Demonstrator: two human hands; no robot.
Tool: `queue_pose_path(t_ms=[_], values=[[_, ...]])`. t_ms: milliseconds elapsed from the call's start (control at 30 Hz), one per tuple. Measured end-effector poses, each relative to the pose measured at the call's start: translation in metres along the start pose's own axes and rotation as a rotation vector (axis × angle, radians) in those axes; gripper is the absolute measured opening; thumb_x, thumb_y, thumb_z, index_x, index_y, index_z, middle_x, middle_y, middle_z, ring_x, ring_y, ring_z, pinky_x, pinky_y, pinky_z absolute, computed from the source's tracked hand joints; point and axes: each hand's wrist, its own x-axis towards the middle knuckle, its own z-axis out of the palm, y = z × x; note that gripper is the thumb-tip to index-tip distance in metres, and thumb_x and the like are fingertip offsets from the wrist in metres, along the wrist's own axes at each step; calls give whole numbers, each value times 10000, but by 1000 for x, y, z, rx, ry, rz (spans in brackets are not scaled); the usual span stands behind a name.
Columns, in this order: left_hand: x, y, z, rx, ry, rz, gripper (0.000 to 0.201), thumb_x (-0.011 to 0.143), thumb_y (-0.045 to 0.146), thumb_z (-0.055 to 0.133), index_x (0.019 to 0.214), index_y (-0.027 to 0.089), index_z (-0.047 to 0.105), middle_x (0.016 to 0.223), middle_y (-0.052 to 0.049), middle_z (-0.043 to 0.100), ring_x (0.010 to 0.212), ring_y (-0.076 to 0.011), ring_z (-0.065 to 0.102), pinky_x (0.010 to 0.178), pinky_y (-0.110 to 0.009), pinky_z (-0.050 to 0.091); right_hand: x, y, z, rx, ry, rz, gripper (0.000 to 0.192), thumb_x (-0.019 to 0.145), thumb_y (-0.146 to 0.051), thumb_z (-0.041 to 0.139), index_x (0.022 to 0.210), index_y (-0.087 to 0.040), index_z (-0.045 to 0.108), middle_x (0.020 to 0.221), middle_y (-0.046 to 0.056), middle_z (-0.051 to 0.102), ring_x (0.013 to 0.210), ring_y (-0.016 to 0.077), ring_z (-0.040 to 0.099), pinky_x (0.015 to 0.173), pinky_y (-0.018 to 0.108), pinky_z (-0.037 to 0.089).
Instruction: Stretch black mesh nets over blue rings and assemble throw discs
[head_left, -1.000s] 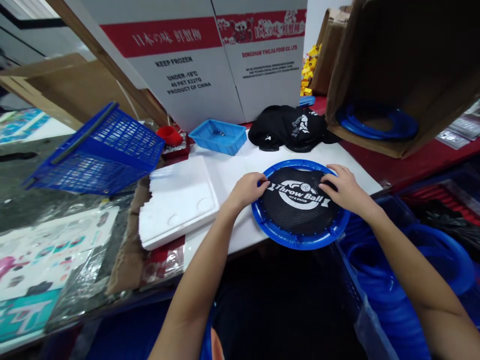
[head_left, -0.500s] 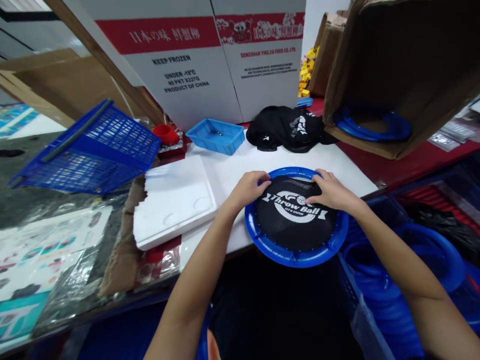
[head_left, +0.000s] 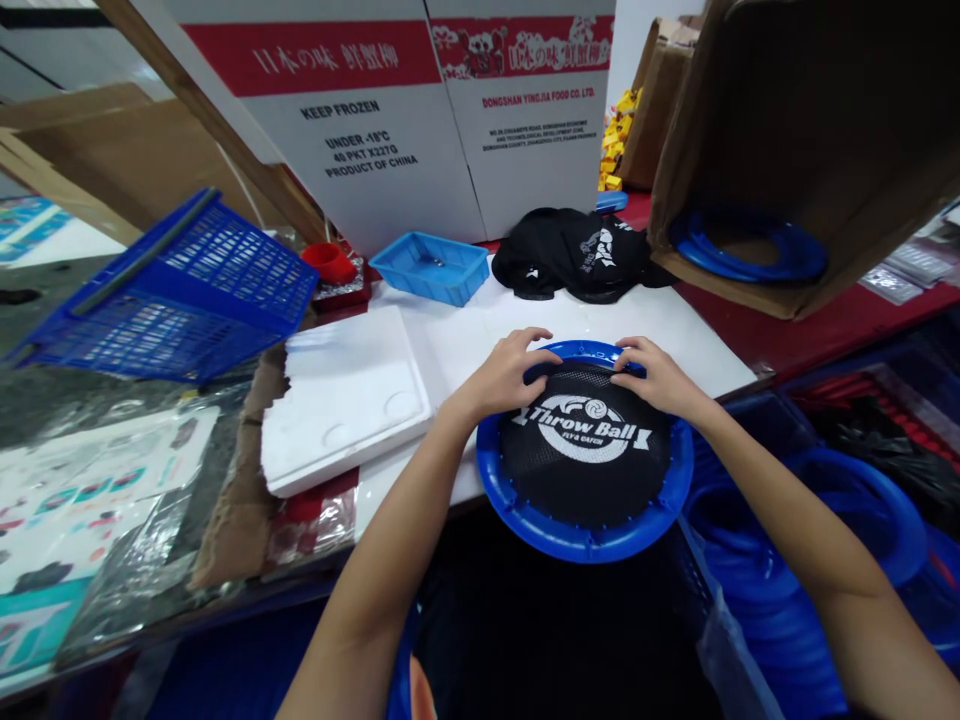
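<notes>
A blue plastic ring [head_left: 585,545] lies flat at the front edge of the white work surface, partly overhanging it. Inside it spreads a round black mesh [head_left: 577,490] printed "Throw Ball". My left hand [head_left: 514,375] pinches the mesh edge at the ring's upper left, thumb and fingers bent. At the upper right my right hand [head_left: 652,378] pinches the mesh edge in the same way. Between the hands a narrow gap shows between mesh and ring. More black mesh pieces [head_left: 574,255] with white print lie piled just beyond.
A light-blue tray [head_left: 431,268] sits behind, with a white foam slab [head_left: 345,400] and a tilted blue basket [head_left: 180,290] to the left. On the right, a cardboard box [head_left: 795,295] holds blue rings [head_left: 750,250]. More blue rings [head_left: 862,510] are stacked lower right.
The ring and mesh have come slightly nearer to me. Both hands have shifted along the top edge, my left one rightward, and the mesh's upper edge lies flatter.
</notes>
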Motion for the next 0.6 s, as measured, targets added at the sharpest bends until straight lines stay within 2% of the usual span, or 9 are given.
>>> queue_pose_path(t_ms=[133, 300, 400, 500, 600], values=[[-1, -3, 0, -88, -74, 17, 312, 920, 409, 771, 1188, 253, 740, 1518, -141, 549, 1432, -350, 511, 1210, -570, 426, 3, -11, 7, -15, -61, -91, 83, 969, -325, 673, 955, -245, 693, 1394, 107, 605, 1324, 291, 584, 1171, 512, 452], [-7, -2, 3, -129, -64, 72, 300, 935, 405, 768, 1176, 229, 729, 1556, -161, 518, 1460, -336, 500, 1217, -546, 435, 9, -18, 6, -1, -79, -143, 111, 1015, -328, 617, 991, -254, 696, 1326, 95, 641, 1235, 269, 625, 1127, 493, 485], [-8, 2, 4, -164, -119, 81, 236, 969, 423, 727, 1096, 229, 767, 1585, -147, 500, 1482, -342, 483, 1233, -554, 419, 11, -19, 4, -18, -95, -163, 176, 1051, -341, 550, 1058, -263, 708, 1279, 96, 669, 1195, 270, 634, 1100, 486, 498], [-5, 2, 2, -271, -141, 58, 224, 1007, 407, 662, 979, 220, 781, 1469, -133, 593, 1358, -297, 590, 1186, -499, 475, 12, -19, 5, -125, -104, -164, 240, 1073, -341, 495, 1095, -265, 721, 1203, 99, 686, 1131, 280, 640, 1051, 482, 505], [-5, -1, -3, -377, -112, -6, 227, 988, 415, 679, 950, 218, 784, 1243, -109, 708, 1150, -256, 681, 1086, -460, 535, 13, -19, 5, -275, -112, -177, 284, 1088, -352, 460, 1104, -259, 727, 1140, 105, 690, 1051, 286, 639, 994, 478, 490]])
